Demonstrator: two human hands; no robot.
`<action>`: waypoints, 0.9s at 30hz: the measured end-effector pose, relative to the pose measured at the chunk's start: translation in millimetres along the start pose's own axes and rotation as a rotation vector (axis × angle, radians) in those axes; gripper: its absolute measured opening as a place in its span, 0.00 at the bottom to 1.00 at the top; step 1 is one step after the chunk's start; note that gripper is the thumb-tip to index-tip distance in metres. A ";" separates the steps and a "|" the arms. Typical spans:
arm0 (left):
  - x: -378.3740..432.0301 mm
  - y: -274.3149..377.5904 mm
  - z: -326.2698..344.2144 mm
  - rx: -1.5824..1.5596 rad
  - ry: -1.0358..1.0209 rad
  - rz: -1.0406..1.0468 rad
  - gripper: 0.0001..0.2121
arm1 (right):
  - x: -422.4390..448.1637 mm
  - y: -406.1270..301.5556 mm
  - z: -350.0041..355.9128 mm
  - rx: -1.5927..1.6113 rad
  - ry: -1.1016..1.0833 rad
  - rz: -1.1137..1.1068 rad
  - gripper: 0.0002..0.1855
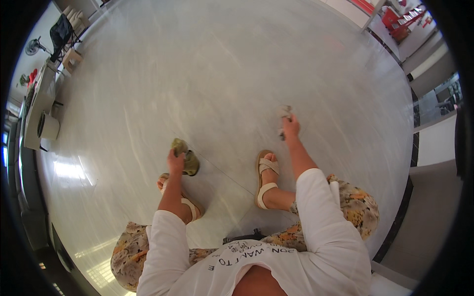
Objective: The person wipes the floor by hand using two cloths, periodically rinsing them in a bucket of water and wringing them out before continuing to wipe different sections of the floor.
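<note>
My left hand (175,161) grips an olive-green cloth item (191,162), soft and bunched, that hangs just past my left foot; its exact kind cannot be told. Out to the right, my right hand (291,127) is closed on a small whitish and dark item (284,111), blurred, perhaps cloth. Both hands are well apart, above the floor beyond my feet. A beige strapped sandal (268,166) is on my right foot, and the left foot wears a matching one (191,209), partly behind my left forearm.
Glossy grey marble-look floor (229,81) spreads ahead. At the left stand a white bin (50,127), a low cabinet (42,96), a small stool (71,60), a black folding chair (61,33) and a fan (33,47). Red items (398,27) are at the upper right.
</note>
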State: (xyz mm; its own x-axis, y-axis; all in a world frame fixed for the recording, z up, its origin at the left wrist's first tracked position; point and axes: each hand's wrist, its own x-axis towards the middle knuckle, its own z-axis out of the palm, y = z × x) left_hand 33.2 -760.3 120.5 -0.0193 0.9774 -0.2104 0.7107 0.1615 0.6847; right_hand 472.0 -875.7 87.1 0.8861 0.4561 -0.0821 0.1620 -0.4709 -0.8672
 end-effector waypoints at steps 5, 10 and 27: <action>23.6 -59.5 -23.8 0.069 0.171 -0.364 0.26 | 9.3 74.4 -63.6 -0.492 0.190 0.130 0.19; 35.1 -91.0 4.6 0.283 0.156 -0.246 0.24 | -14.0 62.5 -34.9 -1.002 0.402 0.467 0.25; 88.1 -9.9 82.7 0.072 -0.114 0.712 0.20 | -97.1 -28.5 134.9 -0.405 -0.629 -1.142 0.20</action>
State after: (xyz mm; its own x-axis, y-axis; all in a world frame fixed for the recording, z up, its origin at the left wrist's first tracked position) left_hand 82.6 -687.1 37.4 0.5366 0.8209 0.1954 0.5677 -0.5225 0.6362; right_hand 322.7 -804.7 53.6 -0.1540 0.9491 0.2747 0.8754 0.2600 -0.4076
